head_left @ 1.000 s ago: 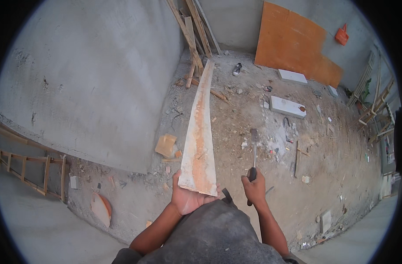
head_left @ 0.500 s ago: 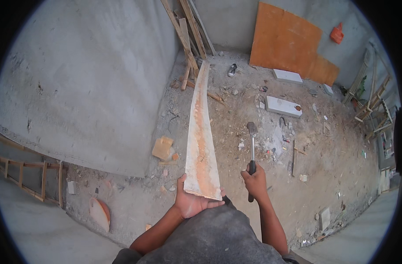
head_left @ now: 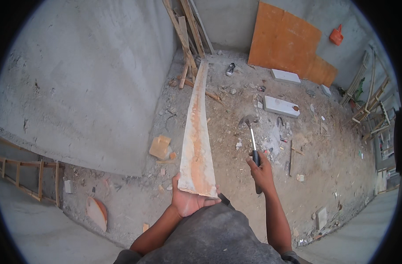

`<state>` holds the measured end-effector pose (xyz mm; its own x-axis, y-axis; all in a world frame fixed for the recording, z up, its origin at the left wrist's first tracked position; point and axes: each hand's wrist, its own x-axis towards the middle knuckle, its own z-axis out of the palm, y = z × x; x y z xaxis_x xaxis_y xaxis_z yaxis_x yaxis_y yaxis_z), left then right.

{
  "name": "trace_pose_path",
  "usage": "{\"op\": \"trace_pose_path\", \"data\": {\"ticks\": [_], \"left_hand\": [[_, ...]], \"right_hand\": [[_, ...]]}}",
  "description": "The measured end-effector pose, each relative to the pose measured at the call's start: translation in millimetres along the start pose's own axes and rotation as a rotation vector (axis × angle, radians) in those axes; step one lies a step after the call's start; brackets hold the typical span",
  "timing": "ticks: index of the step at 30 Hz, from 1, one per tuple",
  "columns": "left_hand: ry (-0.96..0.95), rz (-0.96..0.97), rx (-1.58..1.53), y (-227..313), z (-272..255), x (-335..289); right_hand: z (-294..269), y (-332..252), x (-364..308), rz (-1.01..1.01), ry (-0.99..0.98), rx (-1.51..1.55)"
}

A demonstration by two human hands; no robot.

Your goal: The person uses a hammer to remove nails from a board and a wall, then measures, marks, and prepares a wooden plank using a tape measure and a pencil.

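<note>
My left hand (head_left: 190, 203) grips the near end of a long wooden plank (head_left: 196, 145), its palm beneath and fingers around the edges. The plank is whitish with an orange-brown streak down its middle and stretches away toward the far corner. To the right, my right hand (head_left: 261, 173) is closed around the black handle of a claw hammer (head_left: 253, 136). The hammer's metal head points away from me, apart from the plank.
Several timbers (head_left: 187, 35) lean in the far corner. An orange board (head_left: 284, 42) rests against the back wall. White blocks (head_left: 281, 106), a shoe (head_left: 230, 69) and rubble lie on the dirt floor. A grey wall (head_left: 90, 88) rises at left.
The hammer in my right hand has turned, so its claw shows sideways, and the hand has risen slightly to the right. The plank's near end has shifted a little left.
</note>
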<state>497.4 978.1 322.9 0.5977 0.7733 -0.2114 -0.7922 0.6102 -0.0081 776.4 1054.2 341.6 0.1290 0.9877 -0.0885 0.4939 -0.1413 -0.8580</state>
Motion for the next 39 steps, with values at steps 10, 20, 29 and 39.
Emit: {"op": "trace_pose_path", "data": {"ticks": [10,20,29,39], "left_hand": [[0.071,-0.035,0.125,0,5,-5],[0.039,-0.044,0.11,4,4,-5],[0.079,-0.045,0.118,2,9,-5],[0.007,-0.027,0.063,6,5,-5]], "right_hand": [[-11,12,3,0.267,-0.402,0.311],[22,10,2,0.42,-0.902,0.389],[21,15,3,0.329,-0.716,0.31],[18,-8,-8,-0.008,-0.254,0.041]]}}
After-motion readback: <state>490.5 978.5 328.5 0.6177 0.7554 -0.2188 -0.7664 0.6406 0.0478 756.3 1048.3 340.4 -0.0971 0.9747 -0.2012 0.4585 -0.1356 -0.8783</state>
